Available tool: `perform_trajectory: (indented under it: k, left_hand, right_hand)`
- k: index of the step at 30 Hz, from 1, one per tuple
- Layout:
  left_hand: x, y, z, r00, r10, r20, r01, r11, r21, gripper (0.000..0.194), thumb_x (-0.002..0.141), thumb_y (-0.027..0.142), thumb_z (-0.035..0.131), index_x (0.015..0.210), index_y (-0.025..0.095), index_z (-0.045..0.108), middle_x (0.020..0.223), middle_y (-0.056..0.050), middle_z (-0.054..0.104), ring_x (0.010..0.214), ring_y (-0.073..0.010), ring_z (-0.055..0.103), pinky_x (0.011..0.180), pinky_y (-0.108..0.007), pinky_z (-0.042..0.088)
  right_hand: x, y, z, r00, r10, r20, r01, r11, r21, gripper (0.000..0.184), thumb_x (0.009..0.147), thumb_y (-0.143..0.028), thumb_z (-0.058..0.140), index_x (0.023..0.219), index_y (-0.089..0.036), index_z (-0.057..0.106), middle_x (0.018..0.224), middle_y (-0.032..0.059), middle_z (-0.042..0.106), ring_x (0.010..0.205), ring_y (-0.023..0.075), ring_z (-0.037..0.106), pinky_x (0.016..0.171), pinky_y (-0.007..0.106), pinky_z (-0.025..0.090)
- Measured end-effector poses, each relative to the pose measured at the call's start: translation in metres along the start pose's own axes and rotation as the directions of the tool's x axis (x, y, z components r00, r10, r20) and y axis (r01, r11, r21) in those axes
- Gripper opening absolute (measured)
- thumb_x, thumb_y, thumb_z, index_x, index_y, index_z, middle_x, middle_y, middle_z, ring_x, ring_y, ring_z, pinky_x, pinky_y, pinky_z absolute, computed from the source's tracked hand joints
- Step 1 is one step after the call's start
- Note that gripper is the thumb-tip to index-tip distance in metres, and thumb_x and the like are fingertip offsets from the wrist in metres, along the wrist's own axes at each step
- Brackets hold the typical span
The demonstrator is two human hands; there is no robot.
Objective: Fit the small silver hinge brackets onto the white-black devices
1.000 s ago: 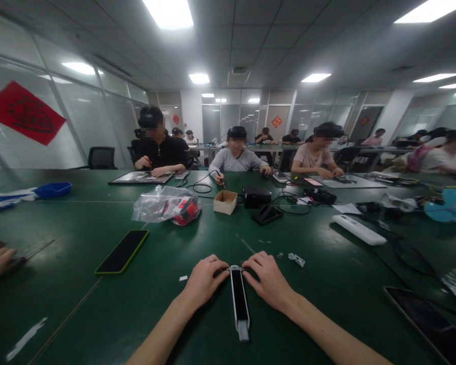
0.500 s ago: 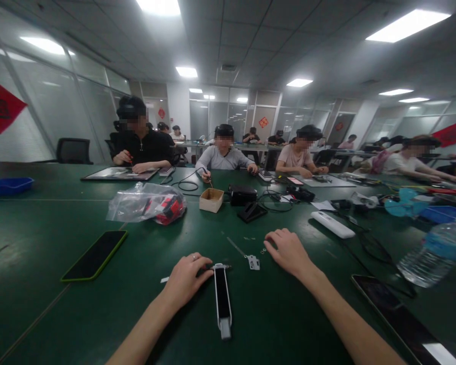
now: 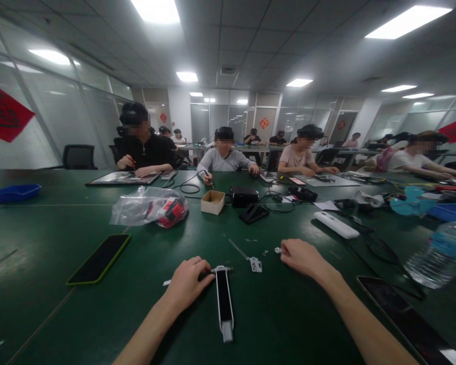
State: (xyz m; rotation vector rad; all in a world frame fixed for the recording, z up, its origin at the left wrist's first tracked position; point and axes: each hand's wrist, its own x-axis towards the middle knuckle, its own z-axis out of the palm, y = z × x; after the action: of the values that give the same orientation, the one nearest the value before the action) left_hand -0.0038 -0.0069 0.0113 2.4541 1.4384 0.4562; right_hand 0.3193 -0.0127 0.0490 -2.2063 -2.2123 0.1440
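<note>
On the green table (image 3: 61, 314) a long black-and-white strip device (image 3: 224, 299) lies with its long axis running straight away from the person, between the two forearms. The left hand (image 3: 188, 281) is nearer, loosely curled, fingertips touching the strip's far end. The right hand (image 3: 302, 257) sits well right of it, fingers closed in a pinch on a tiny metal part (image 3: 277, 250). A small white bracket (image 3: 255, 264) lies between the hands.
</note>
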Motion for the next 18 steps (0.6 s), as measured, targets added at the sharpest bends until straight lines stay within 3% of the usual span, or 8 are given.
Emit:
perform_trajectory:
  k: [3, 11, 18]
  left_hand:
    - [0.000, 0.000, 0.000, 1.000, -0.001, -0.001, 0.001, 1.000, 0.001, 0.019, 0.085, 0.037, 0.053, 0.088, 0.021, 0.063, 0.089, -0.002, 0.061, 0.081, -0.0171, 0.056, 0.071, -0.028, 0.039]
    - [0.000, 0.000, 0.001, 1.000, 0.002, -0.007, -0.002, 1.000, 0.010, 0.020, 0.085, 0.038, 0.053, 0.088, 0.021, 0.063, 0.087, -0.002, 0.061, 0.080, -0.0170, 0.056, 0.070, -0.027, 0.038]
    - [0.001, 0.001, 0.001, 1.000, 0.001, -0.007, -0.001, 1.000, 0.002, 0.021, 0.085, 0.038, 0.052, 0.089, 0.021, 0.063, 0.087, -0.002, 0.061, 0.079, -0.0168, 0.056, 0.070, -0.027, 0.038]
  right_hand:
    - [-0.001, -0.006, -0.002, 0.998, -0.021, -0.056, 0.022, 1.000, 0.010, 0.011, 0.079, -0.024, 0.048, 0.079, -0.017, 0.057, 0.083, 0.0065, 0.062, 0.076, 0.0180, 0.058, 0.059, 0.026, 0.034]
    - [-0.005, -0.009, -0.003, 0.998, 0.032, 0.054, -0.030, 0.999, -0.042, 0.011, 0.078, -0.022, 0.050, 0.077, -0.016, 0.059, 0.082, 0.0091, 0.064, 0.075, 0.0213, 0.061, 0.056, 0.027, 0.034]
    - [-0.005, -0.013, 0.002, 0.996, -0.013, 0.085, 0.012, 1.000, 0.012, 0.011, 0.078, -0.026, 0.051, 0.079, -0.019, 0.059, 0.083, 0.0060, 0.064, 0.073, 0.0187, 0.060, 0.055, 0.025, 0.034]
